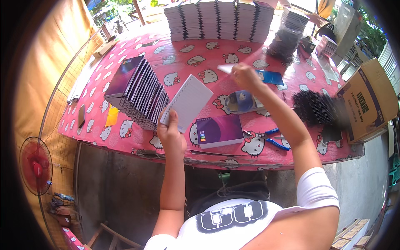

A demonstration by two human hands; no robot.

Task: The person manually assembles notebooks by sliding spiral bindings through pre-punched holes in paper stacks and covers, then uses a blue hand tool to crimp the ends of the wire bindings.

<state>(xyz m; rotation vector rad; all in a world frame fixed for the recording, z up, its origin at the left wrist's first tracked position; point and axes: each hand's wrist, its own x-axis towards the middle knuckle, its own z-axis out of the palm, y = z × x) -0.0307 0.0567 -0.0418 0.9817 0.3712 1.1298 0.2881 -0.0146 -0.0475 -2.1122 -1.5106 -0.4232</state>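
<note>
My left hand (170,130) holds a white lined notepad (187,102) by its lower corner, tilted above the table. My right hand (243,75) is raised farther out over the table and pinches a small white sheet (225,68). Below the notepad lies a purple-covered notebook block (219,130) on the pink cartoon-cat tablecloth (187,58). A leaning row of purple-covered notebooks (137,89) stands to the left of my left hand. A pile of black spiral coils (315,107) lies to the right of my right forearm.
Tall stacks of white notebooks (218,18) line the table's far edge. A cardboard box (371,100) stands at the right. Blue-handled pliers (275,139) lie near the front edge. A disc-like shiny object (241,101) and a blue card (271,77) lie mid-table. A red fan (35,166) stands at the left.
</note>
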